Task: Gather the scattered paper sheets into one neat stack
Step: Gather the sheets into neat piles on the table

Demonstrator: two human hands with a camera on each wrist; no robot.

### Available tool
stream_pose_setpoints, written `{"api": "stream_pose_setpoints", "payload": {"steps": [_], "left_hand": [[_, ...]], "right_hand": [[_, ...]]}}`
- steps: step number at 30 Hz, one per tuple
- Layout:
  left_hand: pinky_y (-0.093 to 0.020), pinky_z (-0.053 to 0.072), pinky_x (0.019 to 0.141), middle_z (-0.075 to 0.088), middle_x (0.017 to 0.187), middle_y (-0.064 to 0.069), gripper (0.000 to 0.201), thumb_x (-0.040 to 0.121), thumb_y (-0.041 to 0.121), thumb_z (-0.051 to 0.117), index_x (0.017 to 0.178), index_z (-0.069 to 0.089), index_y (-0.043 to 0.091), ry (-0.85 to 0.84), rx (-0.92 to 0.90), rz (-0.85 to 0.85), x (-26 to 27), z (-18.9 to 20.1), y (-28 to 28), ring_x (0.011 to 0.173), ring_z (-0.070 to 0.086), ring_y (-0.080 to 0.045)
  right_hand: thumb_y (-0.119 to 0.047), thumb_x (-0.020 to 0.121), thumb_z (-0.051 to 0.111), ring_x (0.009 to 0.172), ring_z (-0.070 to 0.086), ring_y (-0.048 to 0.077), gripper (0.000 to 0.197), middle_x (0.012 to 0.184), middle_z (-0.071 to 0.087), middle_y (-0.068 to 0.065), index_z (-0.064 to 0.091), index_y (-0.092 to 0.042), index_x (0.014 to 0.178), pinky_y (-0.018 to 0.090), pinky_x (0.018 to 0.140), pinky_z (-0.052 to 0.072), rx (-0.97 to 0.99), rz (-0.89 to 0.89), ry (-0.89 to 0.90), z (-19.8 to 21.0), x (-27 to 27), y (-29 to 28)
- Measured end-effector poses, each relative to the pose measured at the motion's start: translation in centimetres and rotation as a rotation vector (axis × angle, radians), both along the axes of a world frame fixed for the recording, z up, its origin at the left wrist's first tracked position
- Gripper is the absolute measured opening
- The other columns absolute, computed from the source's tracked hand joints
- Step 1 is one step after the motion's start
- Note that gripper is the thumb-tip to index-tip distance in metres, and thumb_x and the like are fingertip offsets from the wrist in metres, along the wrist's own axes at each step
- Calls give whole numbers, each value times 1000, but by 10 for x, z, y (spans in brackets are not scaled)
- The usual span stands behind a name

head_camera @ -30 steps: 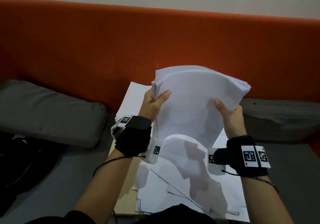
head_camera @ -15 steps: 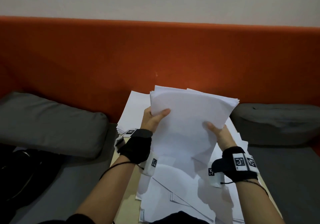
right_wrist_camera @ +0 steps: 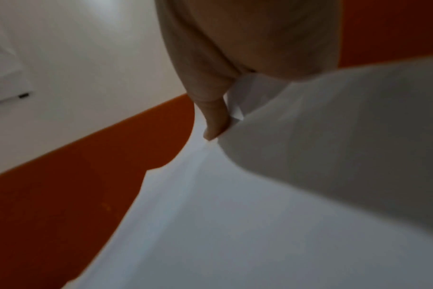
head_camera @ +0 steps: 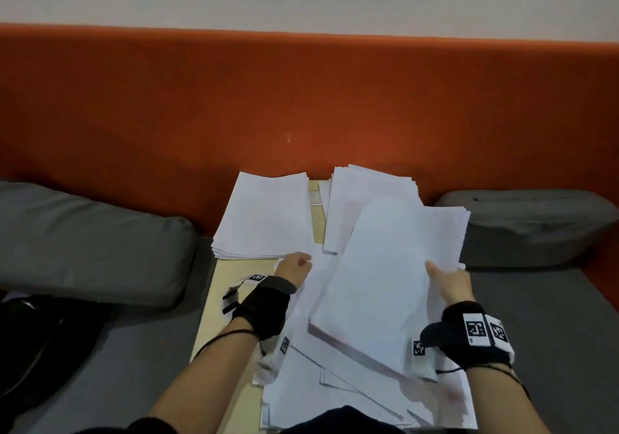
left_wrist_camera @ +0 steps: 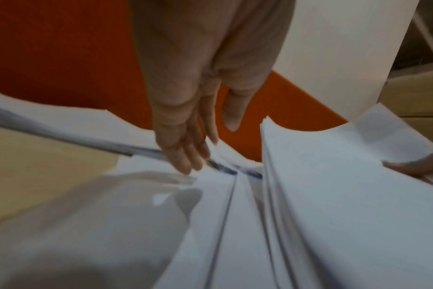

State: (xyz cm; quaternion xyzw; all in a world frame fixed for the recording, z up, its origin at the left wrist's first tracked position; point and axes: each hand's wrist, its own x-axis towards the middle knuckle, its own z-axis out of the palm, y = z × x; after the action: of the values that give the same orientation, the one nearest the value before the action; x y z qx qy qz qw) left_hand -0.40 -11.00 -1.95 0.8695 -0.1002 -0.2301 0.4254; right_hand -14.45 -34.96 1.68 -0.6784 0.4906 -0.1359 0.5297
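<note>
My right hand (head_camera: 440, 274) grips a thick bundle of white sheets (head_camera: 385, 283) by its right edge, thumb on top, and holds it tilted low over the table. In the right wrist view the thumb of the right hand (right_wrist_camera: 216, 125) presses on the bundle (right_wrist_camera: 272, 215). My left hand (head_camera: 298, 262) is off the bundle. Its straight fingers (left_wrist_camera: 185, 156) touch the loose sheets (left_wrist_camera: 111, 224) lying on the table, left of the bundle (left_wrist_camera: 346, 185). A neat stack (head_camera: 268, 216) lies at the back left, and a rougher pile (head_camera: 365, 199) at the back right. More loose sheets (head_camera: 335, 393) lie near me.
The light wooden table (head_camera: 234, 286) stands against an orange sofa backrest (head_camera: 301, 98). Grey cushions lie on the left (head_camera: 93, 242) and on the right (head_camera: 536, 226). A black bag (head_camera: 33, 340) rests on the grey seat at the far left.
The bundle came down from upright in front of the backrest to low over the table. My left hand let go of it and moved left onto the loose sheets.
</note>
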Motion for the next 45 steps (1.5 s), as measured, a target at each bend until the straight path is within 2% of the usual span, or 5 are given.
{"api": "stream_pose_setpoints", "payload": {"steps": [8, 26, 32, 38, 45], "left_hand": [[-25, 32, 104, 42, 143, -11, 51, 92, 20, 54, 138, 37, 4, 51, 228, -210, -26, -19, -21, 131, 41, -25], [-31, 39, 105, 53, 135, -7, 49, 87, 11, 62, 132, 43, 16, 302, -500, -68, -32, 3, 5, 118, 53, -19], [-13, 27, 105, 37, 138, 8, 58, 94, 13, 52, 144, 24, 11, -112, -439, -145, -29, 26, 2, 130, 37, -10], [-15, 38, 72, 60, 111, -20, 38, 91, 14, 47, 126, 31, 12, -556, -534, -29, -34, 80, -11, 93, 61, -33], [-1, 44, 68, 56, 100, 6, 62, 77, 20, 61, 128, 30, 3, -385, -715, 114, -29, 84, -9, 86, 58, -2]], "right_hand": [[-30, 92, 49, 123, 41, 36, 46, 129, 49, 22, 49, -1, 128, 40, 104, 32, -146, 163, 522, -33, -10, 19], [-6, 87, 61, 109, 50, 22, 53, 118, 53, 4, 40, -11, 135, 34, 97, 40, -29, 334, -197, -11, -7, 27], [-7, 88, 60, 93, 62, 29, 34, 113, 64, 17, 56, -1, 121, 33, 79, 51, 86, 287, -306, 9, -1, 21], [-9, 90, 57, 74, 66, -6, 16, 78, 72, -20, 60, -14, 105, 12, 68, 52, -61, 209, -651, 69, 10, 37], [-4, 80, 67, 79, 65, 11, 29, 94, 68, 0, 60, -9, 108, 26, 75, 50, -17, 317, -549, 71, 15, 45]]}}
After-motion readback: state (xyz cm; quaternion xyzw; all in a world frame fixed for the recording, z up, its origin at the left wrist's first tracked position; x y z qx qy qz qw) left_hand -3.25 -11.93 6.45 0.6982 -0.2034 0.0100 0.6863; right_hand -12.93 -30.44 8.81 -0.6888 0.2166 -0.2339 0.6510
